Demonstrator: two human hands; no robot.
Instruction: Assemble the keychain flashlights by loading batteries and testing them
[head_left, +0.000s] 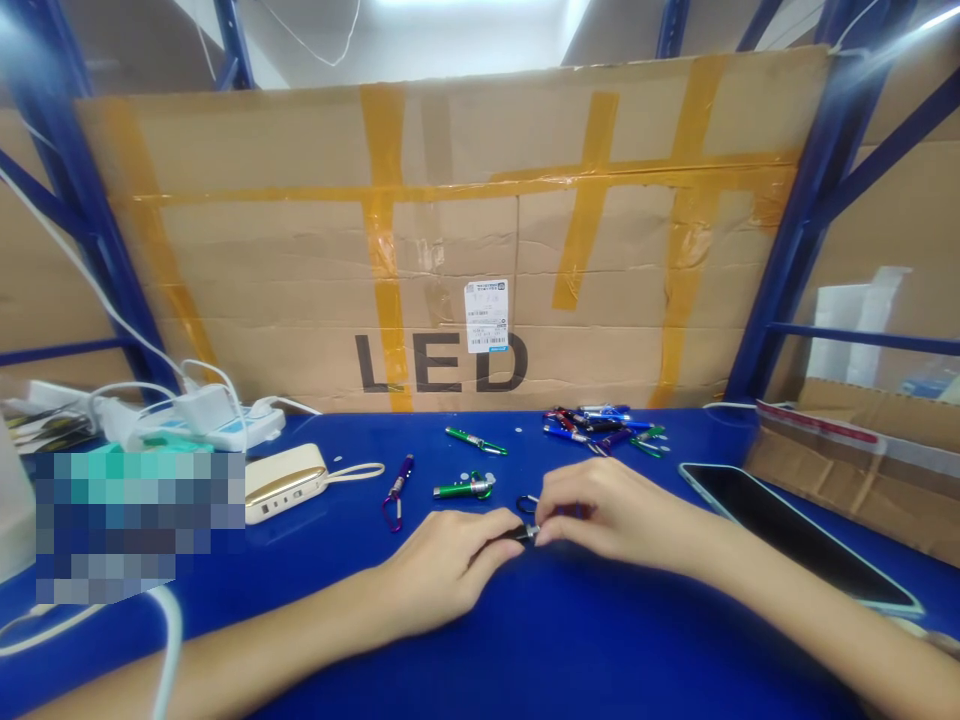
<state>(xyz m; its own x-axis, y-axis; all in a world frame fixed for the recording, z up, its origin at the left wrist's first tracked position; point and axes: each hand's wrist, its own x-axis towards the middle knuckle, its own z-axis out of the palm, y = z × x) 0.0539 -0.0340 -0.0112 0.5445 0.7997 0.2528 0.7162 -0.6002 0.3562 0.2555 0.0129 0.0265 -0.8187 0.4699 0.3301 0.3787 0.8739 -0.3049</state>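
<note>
Between my two hands is a small black keychain flashlight (516, 534) with a silver end. My left hand (454, 562) pinches its black body, while the thumb and fingers of my right hand (600, 508) close on the silver end. A dark carabiner clip (527, 503) shows just behind the fingertips; whether it is joined to this flashlight is hidden. Left of my right hand lies a green flashlight (454, 490) with its clip. Another green flashlight (465, 437) rests farther back, and a purple flashlight (406, 468) lies beyond my left wrist.
A pile of several coloured flashlights (600, 430) sits at the back right. At the right lies a phone (795, 540) near a cardboard box (840, 440). A cream power bank (289, 480) and a white power strip (259, 428) with cables are left. Large cardboard (300, 260) stands behind.
</note>
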